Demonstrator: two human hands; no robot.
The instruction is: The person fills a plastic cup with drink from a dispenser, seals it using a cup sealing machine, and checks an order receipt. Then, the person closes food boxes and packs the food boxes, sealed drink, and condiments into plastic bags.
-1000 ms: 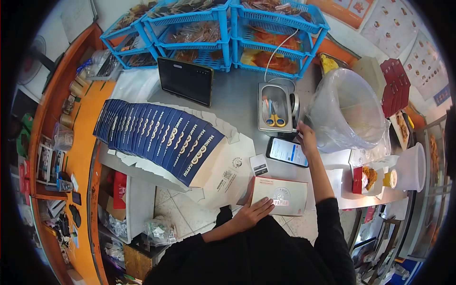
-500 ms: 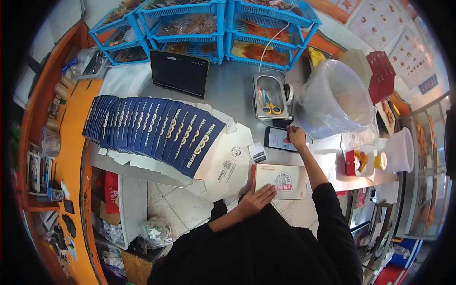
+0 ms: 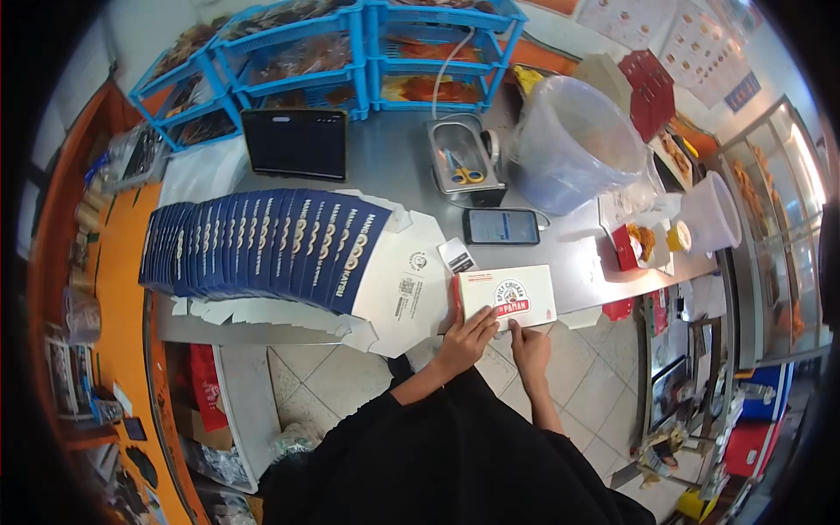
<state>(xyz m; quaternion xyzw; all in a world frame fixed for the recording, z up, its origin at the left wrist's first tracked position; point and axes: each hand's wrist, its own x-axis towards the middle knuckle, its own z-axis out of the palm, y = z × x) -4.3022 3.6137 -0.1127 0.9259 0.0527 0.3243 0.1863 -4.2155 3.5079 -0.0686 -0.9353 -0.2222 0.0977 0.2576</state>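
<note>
A white and red cardboard food box [image 3: 534, 293] with a chicken logo lies at the table's front edge, its lid down. My left hand [image 3: 468, 339] grips its near left corner, fingers over the lid and thumb along the left side. At the near edge, my right hand [image 3: 530, 352] is closed with its fingertips against the box; part of those fingers is hidden. Behind the box rests a phone [image 3: 500, 227] with its screen lit. A small black and white card [image 3: 457, 255] lies beside the box's far left corner.
A fanned stack of flat blue boxes [image 3: 262, 249] lies left. Behind stand a tablet [image 3: 296, 144], a metal tray with scissors [image 3: 458, 157] and blue racks [image 3: 359, 66]. To the right are a lined bucket [image 3: 577, 144], a red box of fried food [image 3: 630, 247] and a white tub [image 3: 710, 214].
My right hand has come back from the phone to the box's near edge. The phone's screen now shows a different page. The view has shifted, and my left hand stays on the box.
</note>
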